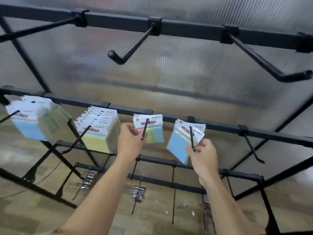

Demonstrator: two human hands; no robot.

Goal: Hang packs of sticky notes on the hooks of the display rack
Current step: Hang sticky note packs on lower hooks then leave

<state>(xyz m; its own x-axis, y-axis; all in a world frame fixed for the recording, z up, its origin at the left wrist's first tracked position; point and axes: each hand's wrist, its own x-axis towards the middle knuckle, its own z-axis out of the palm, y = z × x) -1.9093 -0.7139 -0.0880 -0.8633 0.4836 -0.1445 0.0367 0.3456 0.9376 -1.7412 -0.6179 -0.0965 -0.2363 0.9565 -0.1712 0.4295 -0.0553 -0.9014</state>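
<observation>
Now the left hand [130, 139] pinches a striped pack [155, 135] on one hook [145, 129] and the right hand [204, 156] pinches a blue pack [176, 146] on the next hook [191, 138], each just above its hand, so next both probably need a push back.

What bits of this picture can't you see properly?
Head view only:
Small print on the rainbow pack: too small, blurred.
Shiny items hanging lower down: blurred, too small to name.
Pack count in the leftmost stack: overlapping, motion-blurred.
Lower right corner of the blue pack: covered by the right hand.
</observation>
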